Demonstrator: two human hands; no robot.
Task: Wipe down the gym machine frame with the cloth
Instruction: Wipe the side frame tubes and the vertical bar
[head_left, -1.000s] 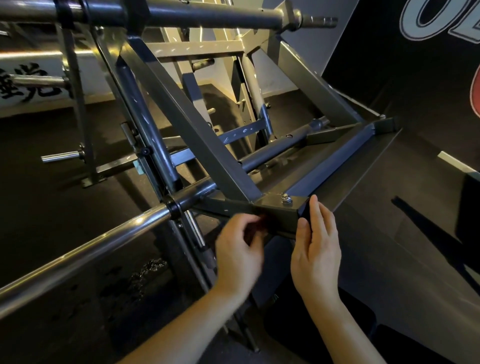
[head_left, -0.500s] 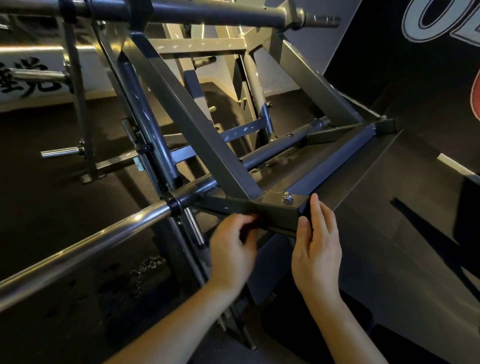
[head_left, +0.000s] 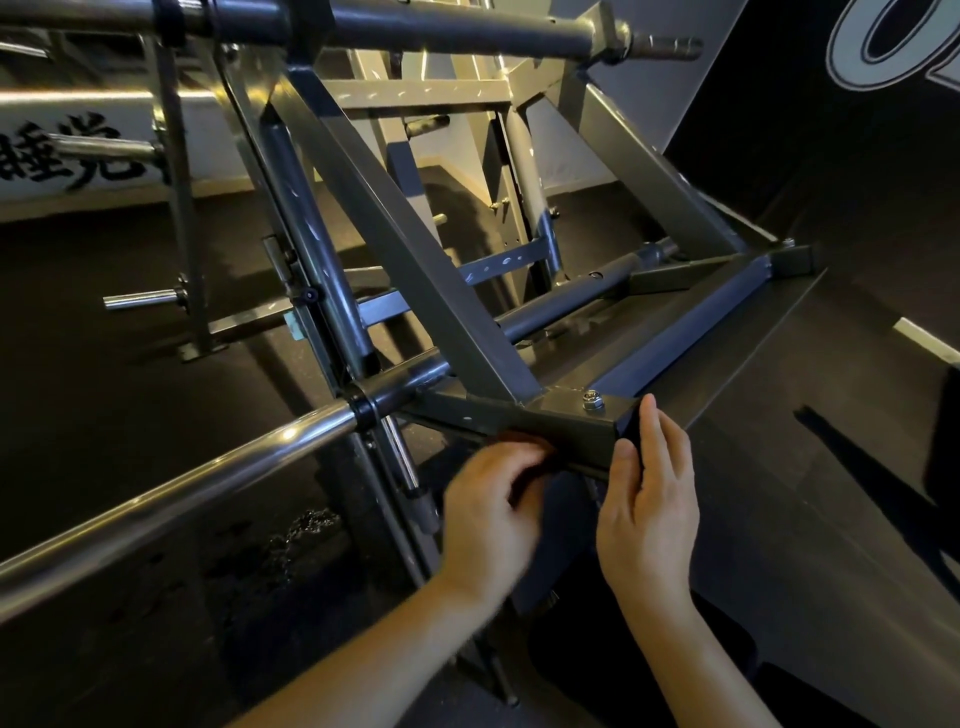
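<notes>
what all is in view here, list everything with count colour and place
gym machine frame: one, grey steel, fills the middle
chrome bar: one, silver, lower left, running up to the frame
nut: one, silver, on top of the frame's near corner
peg: one, chrome, far left
banner: one, white with black characters, upper left wall
floor: black, under everything
cloth: seemingly one, dark, at the frame's lower edge, mostly hidden
left hand: fingers curled, pinching the cloth against the frame
right hand: fingers straight, resting on the frame's corner end
</notes>
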